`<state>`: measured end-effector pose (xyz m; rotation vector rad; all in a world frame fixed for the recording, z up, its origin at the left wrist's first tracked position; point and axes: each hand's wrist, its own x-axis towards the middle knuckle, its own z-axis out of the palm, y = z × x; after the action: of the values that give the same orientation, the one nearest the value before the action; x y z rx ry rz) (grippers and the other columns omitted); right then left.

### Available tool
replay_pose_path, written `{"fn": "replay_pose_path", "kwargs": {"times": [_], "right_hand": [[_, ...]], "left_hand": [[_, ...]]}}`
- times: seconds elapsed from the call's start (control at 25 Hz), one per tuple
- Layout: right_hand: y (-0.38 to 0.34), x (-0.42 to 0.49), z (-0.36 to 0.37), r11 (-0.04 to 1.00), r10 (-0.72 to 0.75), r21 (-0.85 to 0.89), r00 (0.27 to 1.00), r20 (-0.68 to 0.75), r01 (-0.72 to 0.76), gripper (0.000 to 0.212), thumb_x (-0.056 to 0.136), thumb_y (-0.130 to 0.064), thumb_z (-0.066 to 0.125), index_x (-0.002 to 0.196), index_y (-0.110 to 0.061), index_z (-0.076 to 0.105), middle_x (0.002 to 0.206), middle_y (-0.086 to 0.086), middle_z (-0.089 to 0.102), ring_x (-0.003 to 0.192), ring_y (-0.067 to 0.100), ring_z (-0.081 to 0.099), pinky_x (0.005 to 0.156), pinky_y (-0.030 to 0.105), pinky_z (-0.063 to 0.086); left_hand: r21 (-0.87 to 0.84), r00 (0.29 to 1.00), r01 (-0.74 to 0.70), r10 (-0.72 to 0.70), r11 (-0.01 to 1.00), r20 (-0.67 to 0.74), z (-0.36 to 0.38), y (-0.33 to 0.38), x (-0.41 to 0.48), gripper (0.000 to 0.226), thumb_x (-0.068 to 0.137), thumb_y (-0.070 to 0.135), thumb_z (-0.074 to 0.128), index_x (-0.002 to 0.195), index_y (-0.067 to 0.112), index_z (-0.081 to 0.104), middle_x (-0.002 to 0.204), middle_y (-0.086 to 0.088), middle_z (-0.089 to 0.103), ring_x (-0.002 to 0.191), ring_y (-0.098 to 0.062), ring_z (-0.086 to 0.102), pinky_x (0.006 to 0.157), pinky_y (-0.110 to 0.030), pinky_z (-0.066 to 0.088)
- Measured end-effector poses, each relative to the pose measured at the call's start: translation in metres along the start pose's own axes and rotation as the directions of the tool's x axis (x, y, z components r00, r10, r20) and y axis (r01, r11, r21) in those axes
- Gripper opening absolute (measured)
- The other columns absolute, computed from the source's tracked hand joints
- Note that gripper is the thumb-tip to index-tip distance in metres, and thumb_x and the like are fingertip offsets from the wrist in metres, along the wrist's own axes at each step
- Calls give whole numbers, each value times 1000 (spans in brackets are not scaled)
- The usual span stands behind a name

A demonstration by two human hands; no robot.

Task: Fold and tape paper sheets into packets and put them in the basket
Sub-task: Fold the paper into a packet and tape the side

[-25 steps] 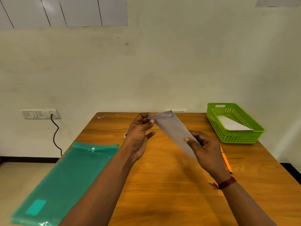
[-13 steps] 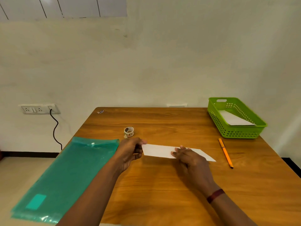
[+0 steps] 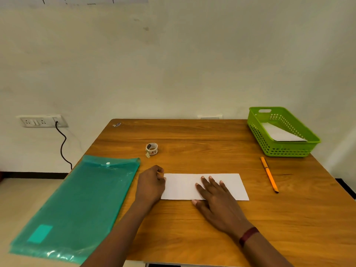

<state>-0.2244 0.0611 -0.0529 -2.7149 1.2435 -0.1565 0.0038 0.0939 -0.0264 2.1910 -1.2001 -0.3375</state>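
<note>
White paper lies flat, a long rectangle.

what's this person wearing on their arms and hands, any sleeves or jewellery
Both forearms are bare, with no sleeves in view. A dark red band circles the right wrist; the left wrist shows none. The left grip and right grip wear no gloves, and no rings show.

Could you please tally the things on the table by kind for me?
Green basket: 1
Paper packet inside it: 1 visible
Folded paper sheet: 1
Tape roll: 1
Orange pen: 1
Teal folder: 1
Small unclear scrap: 1
Total: 7
</note>
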Motion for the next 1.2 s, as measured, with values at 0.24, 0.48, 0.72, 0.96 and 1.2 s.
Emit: {"fn": "replay_pose_path", "kwargs": {"times": [0.24,0.48,0.72,0.96,1.2], "right_hand": [[-9,15,-3,997,66,38,992,-108,-62,65,97,-55,7,151,-24,27,161,-2,16,150,13,5,120,35,0],[-15,25,0,994,105,-8,994,-16,-105,77,88,-57,-12,154,-23,9,163,3,1,150,20,-4,118,40,-6],[5,21,8,987,148,-70,989,16,-146,69,92,-68,4,153,-37,-3,162,-2,-12,149,21,-13,119,48,-9],[39,14,2,977,200,-79,979,24,-198,80,84,-79,2,152,-37,-9,161,-4,-15,148,19,-14,120,46,-6],[40,12,6,974,216,-68,976,-33,-218,79,86,-79,3,152,-37,-8,161,-2,-13,148,19,-14,121,44,-5]], "left_hand": [[261,901,-429,430,865,58,26,17,-30,41,100,30,40,139,22,50,146,-1,45,134,-19,39,108,-35,37],[404,888,-450,352,796,296,53,15,-32,62,98,46,5,156,21,8,164,-5,3,151,-24,-2,120,-46,-2],[424,892,-441,333,791,306,53,11,-31,60,101,48,9,155,26,-5,163,-2,-10,149,-24,-14,120,-47,-7],[425,896,-423,301,800,327,53,13,-31,61,101,52,10,153,31,-13,161,2,-20,147,-21,-21,117,-45,-13],[426,895,-417,280,803,348,54,15,-30,61,101,54,11,153,32,-13,161,2,-20,147,-20,-22,116,-44,-15]]}}
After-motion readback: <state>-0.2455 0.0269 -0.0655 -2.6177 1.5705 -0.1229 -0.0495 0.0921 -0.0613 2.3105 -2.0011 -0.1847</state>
